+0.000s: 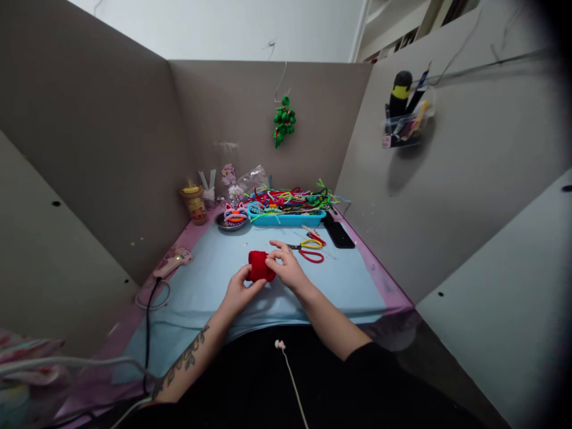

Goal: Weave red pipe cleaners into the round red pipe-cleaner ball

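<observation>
A red roll (258,266), perhaps of cord or yarn, is held between my two hands above the light blue cloth. My left hand (241,290) grips its lower left side, thumb and fingers bent around it. On its right side, the thumb and fingers of my right hand (286,266) press against the red surface, and the index finger reaches up and away. Scissors (311,251) with one yellow and one red handle lie just beyond my right hand. Near them are small red and white pieces (315,236).
A blue tray (288,220) of colourful cords stands at the back, beside a metal bowl (231,221) of beaded items. A phone (340,235) lies right, a cup (195,204) stands left, and a pink device (174,262) with a cable lies at the left edge. Partitions enclose the table.
</observation>
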`<state>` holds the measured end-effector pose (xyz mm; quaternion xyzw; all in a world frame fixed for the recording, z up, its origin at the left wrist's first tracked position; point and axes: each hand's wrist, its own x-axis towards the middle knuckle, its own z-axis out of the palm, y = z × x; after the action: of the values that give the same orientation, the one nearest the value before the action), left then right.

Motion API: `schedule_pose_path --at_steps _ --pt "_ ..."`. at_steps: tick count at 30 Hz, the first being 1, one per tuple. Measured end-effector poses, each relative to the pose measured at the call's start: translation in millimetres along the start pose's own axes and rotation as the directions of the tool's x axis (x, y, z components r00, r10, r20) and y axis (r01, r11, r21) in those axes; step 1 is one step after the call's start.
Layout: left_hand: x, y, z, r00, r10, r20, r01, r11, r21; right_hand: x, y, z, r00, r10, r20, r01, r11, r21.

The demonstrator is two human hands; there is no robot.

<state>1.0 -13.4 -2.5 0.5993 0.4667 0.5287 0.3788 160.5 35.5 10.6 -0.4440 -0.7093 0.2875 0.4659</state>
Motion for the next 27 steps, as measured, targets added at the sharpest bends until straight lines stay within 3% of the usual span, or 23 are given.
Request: schedule_pose_path --at_steps 8,14,22,27 --pt "2.3 4.9 1.3 0.994 -0.070 -0.085 0.065 0.996 -0.066 -6.5 -3.8 14.3 0.999 0.018 -0.037 -0.015 0.998 0.068" --pt "2.4 7.2 -1.5 0.995 -0.093 -0.043 0.088 0.991 -0.105 -6.1 0.9 16.0 0.999 0.049 -0.015 -0.047 0.993 0.111" --pt "3.5 -2.2 3.2 0.989 -0.127 -0.080 0.114 0.982 -0.149 -7.2 1.0 14.0 0.997 0.074 -0.036 -0.072 0.995 0.062" --pt "1.5 2.5 2.3 0.987 -0.126 -0.095 0.120 0.990 -0.075 -8.3 -2.4 16.2 0.997 0.066 -0.035 -0.063 0.996 0.065"
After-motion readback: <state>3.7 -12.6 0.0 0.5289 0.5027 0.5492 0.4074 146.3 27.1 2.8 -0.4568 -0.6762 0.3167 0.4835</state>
